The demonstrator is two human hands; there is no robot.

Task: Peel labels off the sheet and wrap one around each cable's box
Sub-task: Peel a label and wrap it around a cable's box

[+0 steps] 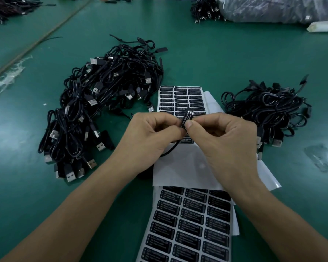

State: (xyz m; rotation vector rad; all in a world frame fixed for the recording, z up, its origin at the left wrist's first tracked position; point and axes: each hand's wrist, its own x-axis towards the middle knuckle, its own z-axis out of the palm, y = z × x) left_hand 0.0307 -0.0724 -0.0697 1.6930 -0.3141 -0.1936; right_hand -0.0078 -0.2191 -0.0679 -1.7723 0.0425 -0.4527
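Both hands meet over the middle of the green table. My left hand (151, 133) and my right hand (225, 137) pinch a small black cable box (187, 117) between thumbs and fingertips; a black label with white print lies around it. Its thin black cable (170, 151) loops down under my left palm. Beneath the hands lies a label sheet (180, 99) with rows of black labels, its lower part bare white backing (180, 173). A second full label sheet (189, 224) lies nearer to me.
A big heap of black USB cables (102, 103) lies to the left, a smaller heap (267, 110) to the right. More cables (206, 10) and a plastic bag (282, 8) sit at the far edge. A scrap of clear tape (322, 157) lies at the right.
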